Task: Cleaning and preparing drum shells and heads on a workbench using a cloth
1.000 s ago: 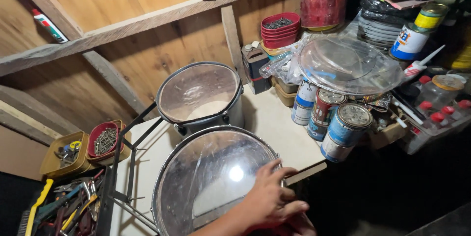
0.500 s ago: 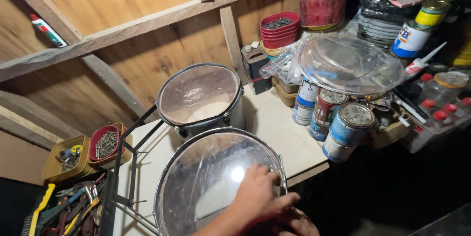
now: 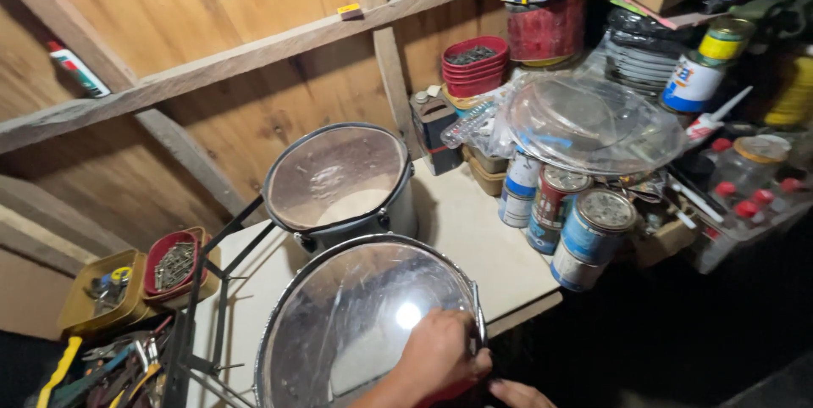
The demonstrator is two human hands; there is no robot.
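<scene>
Setting: a cluttered workbench (image 3: pixel 474 230) seen from above, against a bare wooden plank wall (image 3: pixel 212 27).

Near drum: a drum with a clear, shiny head (image 3: pixel 364 323) sits at the front edge of the workbench, low in the picture; a point of light reflects off its skin.

Left hand: the left hand (image 3: pixel 440 355) comes up from the bottom edge and rests curled over the right-hand rim of the near drum, fingers bent around the metal hoop. It appears to grip the hoop, with something red just under the palm, though the view is too tight to say what that is.

Right hand: only a few fingertips of the right hand (image 3: pixel 518 393) show at the bottom edge, just beside and below the left hand, outside the drum's rim. Whether it is open or closed cannot be told.

Far drum: a second, smaller drum (image 3: pixel 339 175) stands directly behind the near one, closer to the wall, its head dusty and dull.

To the right: several paint tins (image 3: pixel 589 234) stand in a cluster, with a clear plastic dome lid (image 3: pixel 593 124) resting on top of some of them.

To the left: a red tray of small metal hardware (image 3: pixel 174 264) beside a yellow tray (image 3: pixel 102 294), with hand tools below.
</scene>
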